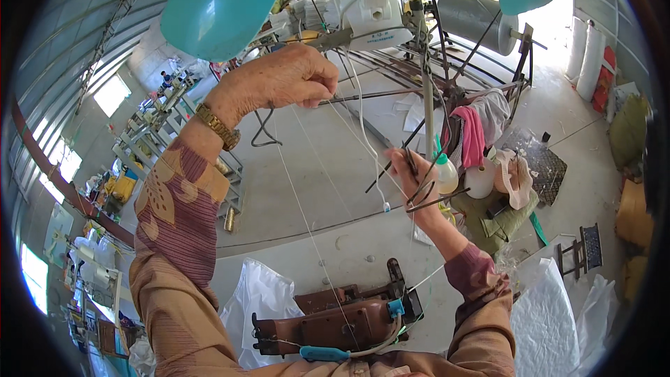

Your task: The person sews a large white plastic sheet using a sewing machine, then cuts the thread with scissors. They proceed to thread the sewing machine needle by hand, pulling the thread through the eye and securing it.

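Observation:
My left hand [296, 77], wearing a gold watch [218, 127], is raised at upper centre with its fingers closed in a pinch on a thin white thread [343, 117]. Lower and to the right, my right hand [417, 178] has its fingers curled together beside dark bent wire arms [434, 201]. What it holds, if anything, is too small to make out. Another fine thread [305, 215] runs down to a brown sewing machine [342, 324] lying below me, which has a light blue handle-shaped part [324, 354]. A white cord [363, 122] hangs between my hands.
Two teal rounded shapes [223, 10] hang overhead beside a white housing [377, 17]. A metal post [428, 98] stands near my right hand, with a green-capped bottle [445, 171] and a pink cloth [472, 132] behind. White sheeting [548, 318] lies at lower right.

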### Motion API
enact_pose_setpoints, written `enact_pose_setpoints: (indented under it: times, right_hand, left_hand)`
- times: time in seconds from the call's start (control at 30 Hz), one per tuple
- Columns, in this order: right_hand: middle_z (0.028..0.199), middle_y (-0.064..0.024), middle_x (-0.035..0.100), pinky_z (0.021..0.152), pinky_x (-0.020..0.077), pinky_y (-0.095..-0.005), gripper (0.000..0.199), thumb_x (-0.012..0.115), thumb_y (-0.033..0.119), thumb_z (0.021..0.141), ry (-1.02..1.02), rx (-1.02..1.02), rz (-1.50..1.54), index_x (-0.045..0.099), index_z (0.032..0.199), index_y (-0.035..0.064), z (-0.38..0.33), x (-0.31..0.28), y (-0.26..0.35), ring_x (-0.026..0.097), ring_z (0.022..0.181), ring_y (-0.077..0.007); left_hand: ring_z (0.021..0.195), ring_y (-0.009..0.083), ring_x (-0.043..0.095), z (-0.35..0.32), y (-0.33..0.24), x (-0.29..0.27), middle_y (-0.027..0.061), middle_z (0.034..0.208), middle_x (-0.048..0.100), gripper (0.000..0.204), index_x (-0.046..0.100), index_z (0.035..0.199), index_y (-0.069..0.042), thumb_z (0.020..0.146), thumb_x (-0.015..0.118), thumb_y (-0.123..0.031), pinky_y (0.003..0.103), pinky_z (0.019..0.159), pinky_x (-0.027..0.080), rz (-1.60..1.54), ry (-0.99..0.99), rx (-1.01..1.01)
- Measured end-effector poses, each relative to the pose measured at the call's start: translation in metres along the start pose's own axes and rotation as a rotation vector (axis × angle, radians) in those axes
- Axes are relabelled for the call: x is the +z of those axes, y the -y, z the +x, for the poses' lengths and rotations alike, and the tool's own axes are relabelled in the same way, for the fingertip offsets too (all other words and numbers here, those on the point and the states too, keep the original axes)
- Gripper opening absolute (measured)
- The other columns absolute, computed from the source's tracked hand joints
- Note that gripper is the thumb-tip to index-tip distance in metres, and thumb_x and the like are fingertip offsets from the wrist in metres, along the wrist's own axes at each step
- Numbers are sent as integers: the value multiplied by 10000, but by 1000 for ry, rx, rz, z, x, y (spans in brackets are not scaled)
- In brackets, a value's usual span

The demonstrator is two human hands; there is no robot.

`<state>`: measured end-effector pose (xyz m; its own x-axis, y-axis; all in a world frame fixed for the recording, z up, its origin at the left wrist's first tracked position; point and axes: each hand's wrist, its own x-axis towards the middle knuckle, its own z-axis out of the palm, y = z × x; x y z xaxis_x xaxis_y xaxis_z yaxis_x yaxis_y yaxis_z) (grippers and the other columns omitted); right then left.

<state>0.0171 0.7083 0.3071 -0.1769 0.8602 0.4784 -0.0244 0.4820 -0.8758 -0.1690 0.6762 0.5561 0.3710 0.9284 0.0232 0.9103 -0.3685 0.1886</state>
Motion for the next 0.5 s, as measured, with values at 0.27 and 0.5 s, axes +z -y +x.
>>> enact_pose_setpoints:
  times: [0.27, 0.5]
  right_hand:
    - [738, -119, 618, 606, 455, -320, 222, 620, 197, 901, -140, 93, -372, 635, 1038, 23, -108, -58, -59, 570, 612, -217]
    - [938, -147, 611, 711, 470, -436, 269, 597, 215, 887, 123, 385, -748, 598, 1111, 67, -232, -77, -140, 616, 845, -343]
  left_hand:
    - [586, 55, 506, -14, 2, -15, -24, 645, 534, 148, 582, 810, -33, 882, 590, -162, 216, 526, 401, -140, 13, -23]
    - [599, 14, 518, -16, 5, -13, -54, 676, 531, 104, 598, 870, -58, 904, 611, -155, 169, 510, 379, -351, -10, 79]
